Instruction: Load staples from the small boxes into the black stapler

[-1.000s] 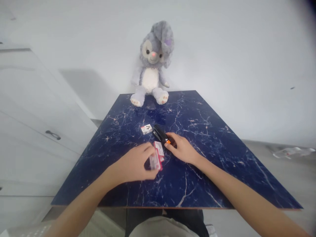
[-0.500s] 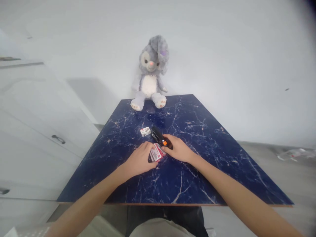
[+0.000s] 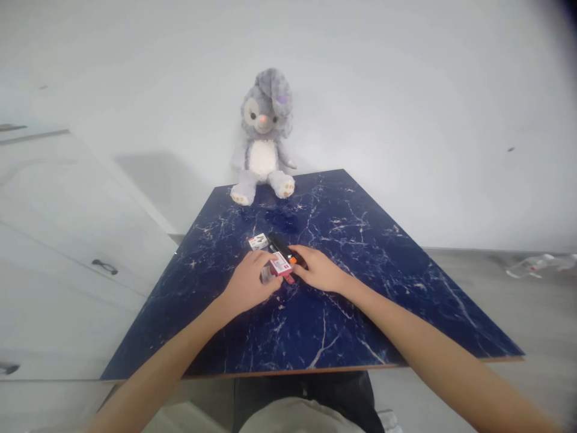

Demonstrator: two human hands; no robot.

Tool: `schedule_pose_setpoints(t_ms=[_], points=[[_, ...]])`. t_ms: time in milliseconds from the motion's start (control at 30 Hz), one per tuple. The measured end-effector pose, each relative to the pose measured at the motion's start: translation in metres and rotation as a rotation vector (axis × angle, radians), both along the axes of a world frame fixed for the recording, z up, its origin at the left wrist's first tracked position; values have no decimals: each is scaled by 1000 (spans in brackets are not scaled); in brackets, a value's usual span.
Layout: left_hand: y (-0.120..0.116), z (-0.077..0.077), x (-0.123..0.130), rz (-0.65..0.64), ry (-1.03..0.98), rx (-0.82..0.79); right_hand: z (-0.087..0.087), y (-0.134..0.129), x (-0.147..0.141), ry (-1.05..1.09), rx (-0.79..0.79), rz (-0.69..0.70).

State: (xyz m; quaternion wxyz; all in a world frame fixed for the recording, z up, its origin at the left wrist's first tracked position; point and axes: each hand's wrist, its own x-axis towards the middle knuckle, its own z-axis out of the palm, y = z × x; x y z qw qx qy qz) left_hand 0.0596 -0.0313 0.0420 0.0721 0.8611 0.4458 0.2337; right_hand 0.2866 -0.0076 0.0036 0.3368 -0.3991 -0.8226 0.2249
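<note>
A small red and white card or packet (image 3: 282,263) is pinched between the thumb and fingers of my left hand (image 3: 251,281). Right beside it, my right hand (image 3: 318,268) has its fingers wrapped round the near end of a black stapler-like object (image 3: 278,243) with an orange part. A small white box (image 3: 258,242) with dark printing lies just left of the black object's far end. Something clear and something red show under my left hand, too small to name.
The blue marbled table (image 3: 360,300) spans the middle of the view. A grey plush rabbit (image 3: 264,138) sits at its far edge against the wall. White cabinets (image 3: 67,252) stand at the left, and clear plastic (image 3: 536,264) lies on the floor at the right.
The red and white packet in my left hand has turned and now overlaps the black object's near part. The whole view has shifted slightly.
</note>
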Motion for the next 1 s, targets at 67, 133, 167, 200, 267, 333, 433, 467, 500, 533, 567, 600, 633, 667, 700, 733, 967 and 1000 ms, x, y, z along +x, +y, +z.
schedule_pose_setpoints(t_ms=[67,133,167,200,267,333,433,467,500,533,567,600,633,667,700,733,967,1000], points=[[0,0,2,2,-20,37,1,1,1,-2,-2,5],[0,-1,3,-23,-14,56,1,1,2,-2,-5,-3],[-1,-1,3,-44,5,52,2,1,3,-2,-11,-5],[-2,-1,2,-60,29,44,3,2,3,-1,-21,-7],[-5,1,-4,-75,85,23,4,2,4,-1,-43,-11],[-8,5,-11,-55,114,11,5,3,4,-7,-48,-8],[-10,8,-13,-1,90,20,4,3,4,-15,-27,-6],[-9,6,-10,4,80,23,4,3,4,-14,-23,-8],[-8,4,-6,-3,79,17,4,3,4,-11,-26,-9],[-7,0,-1,-16,88,4,4,3,4,-6,-33,-11],[-6,-4,4,-27,104,-13,4,3,5,-1,-40,-10],[-4,-7,9,-34,127,-36,4,3,5,2,-45,-7],[-3,-10,13,-33,152,-55,5,3,5,4,-46,-5],[-1,-11,15,-26,172,-66,5,3,6,3,-46,-1],[-1,-11,15,-17,181,-66,5,3,6,1,-45,1],[0,-10,13,-8,175,-57,5,3,6,-3,-44,2],[-7,-2,-32,42,-5,-119,6,2,6,-24,-55,-15],[-8,-4,-37,47,-4,-170,7,2,6,-26,-55,-19]])
